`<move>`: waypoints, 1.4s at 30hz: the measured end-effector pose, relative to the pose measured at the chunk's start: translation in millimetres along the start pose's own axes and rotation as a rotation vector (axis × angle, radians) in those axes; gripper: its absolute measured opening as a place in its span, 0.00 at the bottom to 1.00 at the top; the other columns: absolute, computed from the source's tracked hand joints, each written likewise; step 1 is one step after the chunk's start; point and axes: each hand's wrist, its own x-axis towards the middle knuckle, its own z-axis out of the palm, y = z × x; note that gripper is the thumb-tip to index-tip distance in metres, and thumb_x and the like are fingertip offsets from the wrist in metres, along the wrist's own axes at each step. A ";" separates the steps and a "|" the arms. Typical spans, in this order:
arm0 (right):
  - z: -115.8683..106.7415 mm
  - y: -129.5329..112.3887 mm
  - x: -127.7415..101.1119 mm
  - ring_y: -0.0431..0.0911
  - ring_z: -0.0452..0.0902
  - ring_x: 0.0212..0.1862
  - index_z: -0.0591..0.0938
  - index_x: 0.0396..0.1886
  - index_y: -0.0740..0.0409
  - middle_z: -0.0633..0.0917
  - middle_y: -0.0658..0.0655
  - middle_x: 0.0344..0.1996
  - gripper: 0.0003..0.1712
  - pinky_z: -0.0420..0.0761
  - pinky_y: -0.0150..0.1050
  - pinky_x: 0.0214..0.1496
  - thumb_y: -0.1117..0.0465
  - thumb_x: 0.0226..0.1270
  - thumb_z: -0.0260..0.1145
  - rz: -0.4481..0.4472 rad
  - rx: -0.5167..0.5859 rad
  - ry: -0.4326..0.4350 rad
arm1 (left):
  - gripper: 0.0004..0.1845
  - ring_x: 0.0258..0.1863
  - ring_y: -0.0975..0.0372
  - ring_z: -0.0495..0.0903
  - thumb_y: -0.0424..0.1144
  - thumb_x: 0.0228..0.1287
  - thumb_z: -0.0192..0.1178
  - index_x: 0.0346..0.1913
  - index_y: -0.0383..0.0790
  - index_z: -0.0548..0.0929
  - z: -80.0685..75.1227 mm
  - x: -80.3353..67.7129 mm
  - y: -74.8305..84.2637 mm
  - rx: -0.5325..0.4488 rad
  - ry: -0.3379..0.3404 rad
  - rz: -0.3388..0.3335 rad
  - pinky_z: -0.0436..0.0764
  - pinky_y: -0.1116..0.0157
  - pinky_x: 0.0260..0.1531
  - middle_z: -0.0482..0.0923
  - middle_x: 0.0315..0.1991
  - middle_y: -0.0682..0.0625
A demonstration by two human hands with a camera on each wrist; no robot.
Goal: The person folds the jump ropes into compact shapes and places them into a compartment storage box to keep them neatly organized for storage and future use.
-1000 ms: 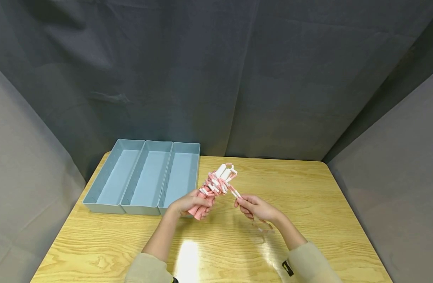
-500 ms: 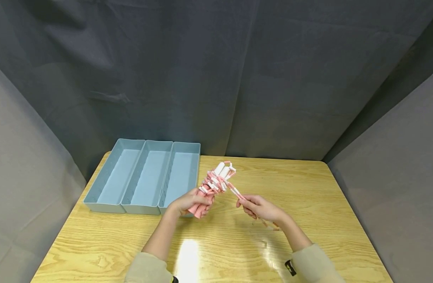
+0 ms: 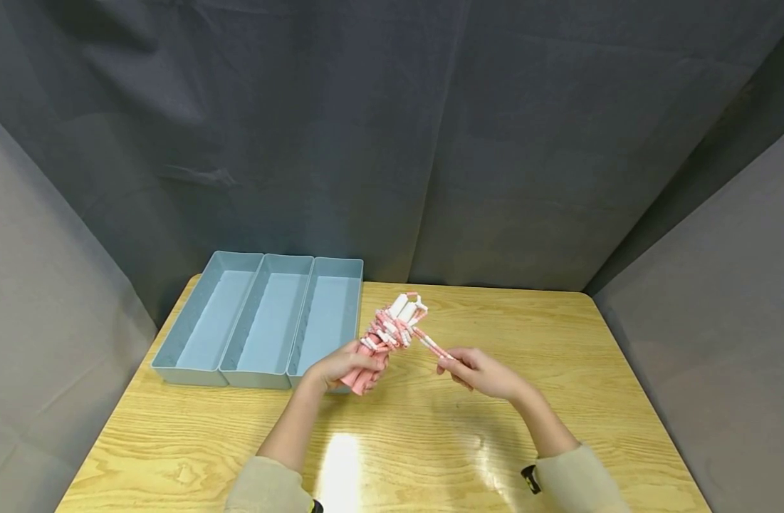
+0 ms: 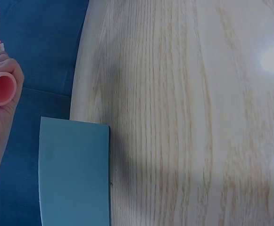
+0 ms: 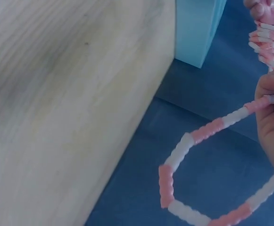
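Note:
My left hand (image 3: 340, 367) grips the pink handles of a beaded jump rope (image 3: 392, 329), held over the table in the head view. Its pink and white beaded cord is wound in a bundle around the handles, whose white ends stick out at the top. The open, hollow end of one pink handle (image 4: 4, 88) faces the left wrist camera. To the right, my right hand (image 3: 481, 374) pinches a doubled strand of the cord between thumb and fingers. In the right wrist view, a loop of beaded cord (image 5: 210, 129) hangs from that hand.
Three long blue-grey bins (image 3: 189, 377) stand side by side at the table's left back, the nearest one right beside my left hand. Grey cloth (image 3: 392, 142) walls rise behind and at both sides of the wooden table (image 3: 558, 342).
My right hand has moved to the right, and the strand between it and the bundle is longer. The loop below that hand no longer shows in the head view. My left hand stays nearly still.

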 end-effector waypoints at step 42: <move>-14.0 -57.7 15.6 0.31 0.55 0.18 0.70 0.21 0.49 0.64 0.41 0.15 0.14 0.64 0.28 0.24 0.60 0.69 0.53 -0.154 -0.569 -0.085 | 0.03 0.14 0.63 0.70 0.27 0.58 0.49 0.32 0.37 0.71 -6.5 10.9 -17.7 0.140 -0.154 -0.228 0.72 0.70 0.15 0.71 0.17 0.48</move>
